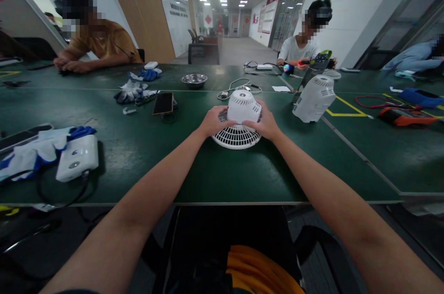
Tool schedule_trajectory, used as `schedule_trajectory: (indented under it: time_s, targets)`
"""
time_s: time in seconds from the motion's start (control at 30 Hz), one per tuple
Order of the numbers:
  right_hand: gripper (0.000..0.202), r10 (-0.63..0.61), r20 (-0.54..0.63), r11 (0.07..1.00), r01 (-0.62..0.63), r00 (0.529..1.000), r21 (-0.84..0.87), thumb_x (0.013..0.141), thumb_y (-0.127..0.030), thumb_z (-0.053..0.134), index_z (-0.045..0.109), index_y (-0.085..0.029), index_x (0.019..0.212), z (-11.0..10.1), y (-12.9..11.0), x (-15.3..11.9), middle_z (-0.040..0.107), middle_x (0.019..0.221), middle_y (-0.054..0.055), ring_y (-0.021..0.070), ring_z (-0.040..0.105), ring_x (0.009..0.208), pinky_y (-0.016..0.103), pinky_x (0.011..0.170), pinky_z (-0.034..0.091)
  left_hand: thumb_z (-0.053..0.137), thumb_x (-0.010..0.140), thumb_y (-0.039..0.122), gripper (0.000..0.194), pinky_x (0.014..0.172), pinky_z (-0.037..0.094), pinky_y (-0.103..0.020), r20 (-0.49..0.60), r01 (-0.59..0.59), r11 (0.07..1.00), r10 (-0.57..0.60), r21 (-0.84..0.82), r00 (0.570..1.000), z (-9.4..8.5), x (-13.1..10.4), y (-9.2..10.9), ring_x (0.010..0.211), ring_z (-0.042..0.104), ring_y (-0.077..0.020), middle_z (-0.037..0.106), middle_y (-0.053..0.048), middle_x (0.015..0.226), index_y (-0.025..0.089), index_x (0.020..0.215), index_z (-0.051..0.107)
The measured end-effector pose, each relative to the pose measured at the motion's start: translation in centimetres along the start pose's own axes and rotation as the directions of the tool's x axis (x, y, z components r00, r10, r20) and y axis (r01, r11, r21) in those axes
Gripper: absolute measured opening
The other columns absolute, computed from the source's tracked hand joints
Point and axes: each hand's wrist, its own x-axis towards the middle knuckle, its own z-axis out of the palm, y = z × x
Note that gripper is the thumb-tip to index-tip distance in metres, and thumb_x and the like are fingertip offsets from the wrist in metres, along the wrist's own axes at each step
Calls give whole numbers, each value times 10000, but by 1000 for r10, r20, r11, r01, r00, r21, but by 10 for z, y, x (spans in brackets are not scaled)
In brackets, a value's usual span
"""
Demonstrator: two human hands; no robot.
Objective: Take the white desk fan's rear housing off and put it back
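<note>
A white fan head [243, 106] with a round slotted grille [237, 139] lies grille-down on the green table [208, 178], straight ahead of me. My left hand [215, 121] grips its left side, thumb across the front of the housing. On the right side my right hand [266, 122] holds it the same way, the two thumbs nearly meeting. The fingers behind the housing are hidden. Just beyond the fan head lies a coiled white cable [243, 83]. To the right stands another white plastic housing [315, 99] with vent slots.
Left: gloves [34, 153], a white device [78, 157] with a black cable, a phone [163, 103], more gloves [132, 91]. A metal bowl [194, 81] sits farther back. Right: an orange meter [405, 116] and blue pouch [421, 97]. People sit across the table.
</note>
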Motion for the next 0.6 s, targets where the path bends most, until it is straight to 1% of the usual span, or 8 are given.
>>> schedule_trajectory:
  time_s: [0.1, 0.27, 0.4, 0.5, 0.6]
  targets:
    - [896, 10, 2, 1000, -10, 1000, 14, 634, -621, 838, 479, -244, 1363, -1, 0, 0, 661, 1256, 115, 377, 631, 1130, 583, 1001, 494, 760, 754, 584, 699, 1068, 470, -531, 2, 4, 1000, -4, 4, 1000, 0, 0, 0, 1218, 607, -329, 663, -173, 1295, 147, 1284, 635]
    - [870, 4, 2, 999, -4, 1000, 48, 634, -594, 849, 495, -244, 1348, 0, 1, -1, 643, 1281, 113, 368, 619, 1149, 576, 1007, 493, 744, 749, 618, 702, 1056, 479, -522, 8, 9, 1000, -9, 23, 1000, 1, 2, 0, 1206, 617, -330, 662, -157, 1284, 167, 1276, 634]
    - [853, 21, 10, 993, -22, 1000, 112, 625, -553, 868, 504, -245, 1332, 0, 1, -1, 650, 1263, 107, 352, 631, 1137, 568, 994, 513, 765, 729, 620, 733, 990, 515, -523, 25, -31, 999, 30, 17, 999, -3, 4, 5, 1108, 648, -325, 678, -159, 1216, 162, 1282, 618]
    - [826, 26, 54, 985, -35, 998, 171, 620, -524, 876, 516, -258, 1313, -2, -2, -1, 657, 1246, 90, 348, 635, 1137, 584, 1000, 516, 791, 708, 604, 728, 951, 530, -527, 37, -52, 999, 52, -4, 998, -8, 7, 9, 1079, 650, -331, 685, -163, 1172, 155, 1256, 622]
    - [796, 1, 118, 977, -27, 993, 211, 628, -489, 880, 528, -258, 1304, -4, -6, 0, 655, 1256, 86, 353, 620, 1171, 588, 1032, 499, 820, 677, 583, 744, 947, 531, -535, 101, -82, 995, 87, -52, 991, -13, 8, 10, 1138, 628, -351, 663, -173, 1228, 157, 1252, 619]
